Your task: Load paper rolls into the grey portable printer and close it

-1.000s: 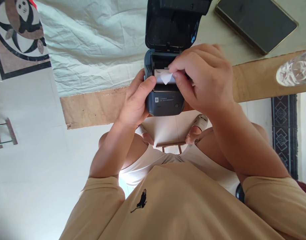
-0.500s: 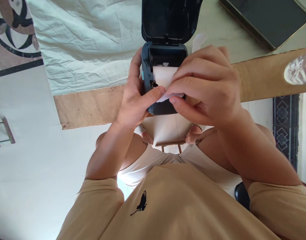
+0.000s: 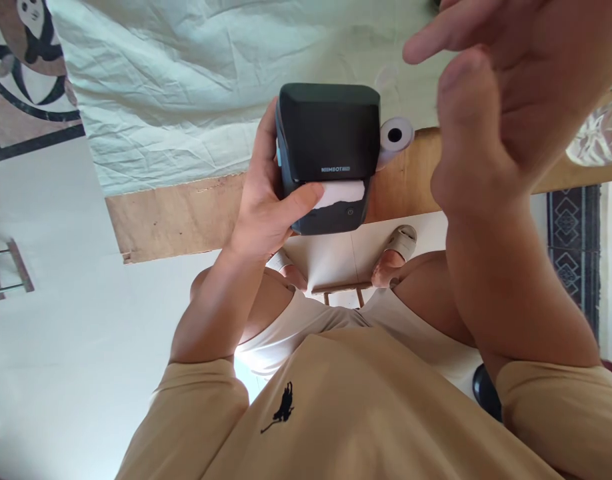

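A small black label printer has its lid closed, and a strip of white paper sticks out below the lid. My left hand grips the printer's left side, its thumb lying at the paper's left end. Beside the printer's right side is a white paper roll with a dark hole in its core. My right hand is raised off to the right, away from the printer, fingers apart and holding nothing.
A pale green cloth covers the table, whose wooden edge shows in front. Clear crinkled plastic lies at the right edge. My legs and a sandaled foot are below.
The printer's lid has swung down shut. My right hand has let go of the paper and moved up and right, now hiding the dark tablet-like object. The paper roll has come into view.
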Motion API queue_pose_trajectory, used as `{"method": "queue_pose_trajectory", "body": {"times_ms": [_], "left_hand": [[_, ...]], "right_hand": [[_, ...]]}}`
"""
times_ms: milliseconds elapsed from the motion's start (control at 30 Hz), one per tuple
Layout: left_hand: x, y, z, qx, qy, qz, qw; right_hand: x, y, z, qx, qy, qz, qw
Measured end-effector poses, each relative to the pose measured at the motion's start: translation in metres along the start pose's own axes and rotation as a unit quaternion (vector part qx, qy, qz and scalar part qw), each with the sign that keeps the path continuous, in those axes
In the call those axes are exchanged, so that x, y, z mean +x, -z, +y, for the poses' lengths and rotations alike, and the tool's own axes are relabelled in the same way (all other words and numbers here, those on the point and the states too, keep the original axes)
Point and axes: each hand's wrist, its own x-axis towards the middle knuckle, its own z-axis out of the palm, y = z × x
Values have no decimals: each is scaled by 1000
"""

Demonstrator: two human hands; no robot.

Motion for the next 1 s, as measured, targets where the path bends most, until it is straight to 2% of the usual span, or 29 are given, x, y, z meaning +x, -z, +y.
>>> {"method": "queue_pose_trajectory", "body": {"times_ms": [67,133,233,433,567,667,733,800,933,1000], "left_hand": [[-1,-3,1,-16,-6,-3,1000],[-2,-6,1,-25,-9,-2,1000],[-1,-5,-1,-2,-9,-3,1000],[4,9,-10,29,-17,-39,999],[3,8,-13,10,-41,-30,999],[4,5,-13,-32,-59,-41,997],[6,2,-9,-43,-63,-70,995],[6,-2,-3,-46,-39,-84,995],[4,-13,8,-115,47,-15,992],[3,-16,10,-152,64,4,986]], "right_hand": [[-1,2,0,-48,55,-23,997],[-3,3,2,-99,77,-79,989],[-5,0,2,-135,51,-128,981],[-4,0,0,-146,-9,-188,971],[-3,0,1,-131,-12,-185,974],[-5,1,-1,-159,-15,-191,968],[-7,2,-1,-180,-4,-190,965],[-9,2,1,-190,13,-178,965],[-12,1,4,-189,24,-164,968],[-12,0,5,-189,25,-169,967]]}}
